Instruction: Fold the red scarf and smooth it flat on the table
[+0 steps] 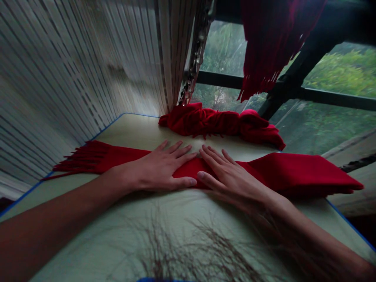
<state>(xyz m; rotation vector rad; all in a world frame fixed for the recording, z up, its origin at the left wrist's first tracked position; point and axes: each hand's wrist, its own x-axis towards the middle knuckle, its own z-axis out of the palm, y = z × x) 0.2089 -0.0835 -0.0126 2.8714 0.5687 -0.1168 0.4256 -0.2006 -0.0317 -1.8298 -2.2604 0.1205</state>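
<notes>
A red scarf (293,174) lies lengthwise across the pale table (138,131), its fringed end at the left and a thicker, folded part at the right. My left hand (160,166) rests flat on the scarf left of its middle, fingers spread. Just to the right, my right hand (229,172) lies palm down on the same scarf, fingers stretched out. The two thumbs point toward each other with a small gap between them. Part of the scarf is hidden under both hands.
Crumpled red fabric (217,121) lies along the table's far edge. Another fringed red cloth (264,51) hangs before the window (337,74). A striped curtain (88,58) borders the left side. Strands of hair (188,250) cross the near view.
</notes>
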